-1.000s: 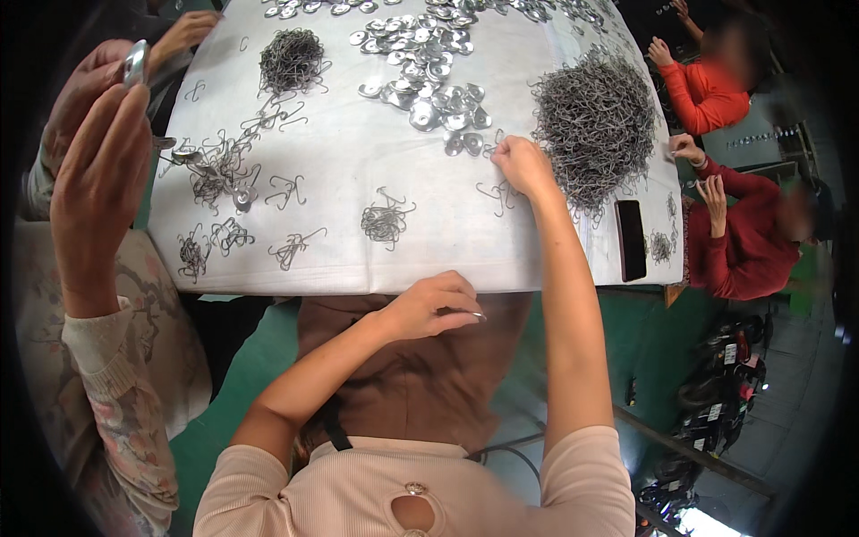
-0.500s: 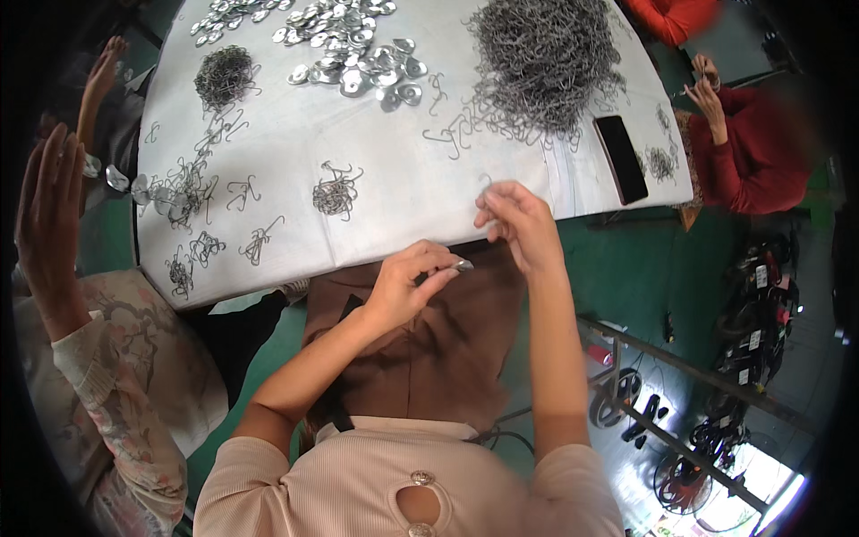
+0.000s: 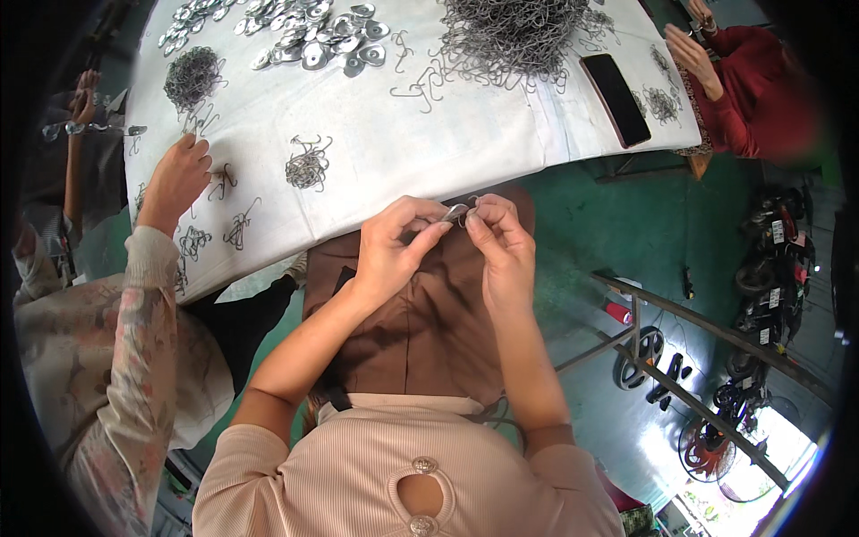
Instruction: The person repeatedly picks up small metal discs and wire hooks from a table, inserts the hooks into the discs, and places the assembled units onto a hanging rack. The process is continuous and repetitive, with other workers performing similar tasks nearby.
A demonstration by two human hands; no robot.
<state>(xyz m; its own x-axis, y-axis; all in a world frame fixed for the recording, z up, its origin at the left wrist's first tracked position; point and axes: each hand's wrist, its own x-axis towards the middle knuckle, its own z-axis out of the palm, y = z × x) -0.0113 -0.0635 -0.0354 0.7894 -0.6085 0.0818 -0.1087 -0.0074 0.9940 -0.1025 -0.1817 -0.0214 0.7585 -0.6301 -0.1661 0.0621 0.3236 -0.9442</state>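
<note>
My left hand (image 3: 386,251) pinches a small shiny metal disc (image 3: 455,213) between thumb and forefinger, above my lap by the table's near edge. Close against it, my right hand (image 3: 504,255) holds a thin wire hook (image 3: 474,202) in its fingertips. The hook's end meets the disc; whether it passes through a hole is too small to tell. On the white-covered table (image 3: 394,161) lies a small clump of wire hooks (image 3: 307,167), nearest my left hand. Farther off are a large heap of wire hooks (image 3: 510,36) and a spread of silvery discs (image 3: 318,36).
A black phone (image 3: 616,100) lies at the table's right. At left, a co-worker's hand (image 3: 177,174) reaches over small hook piles. Another person in a red sleeve (image 3: 747,89) sits at right. A metal rail frame (image 3: 707,336) stands on the green floor right of me.
My right hand has moved left and down with its hook, meeting the disc in my left hand. The left co-worker's raised hand has come down over the table. My view has shifted.
</note>
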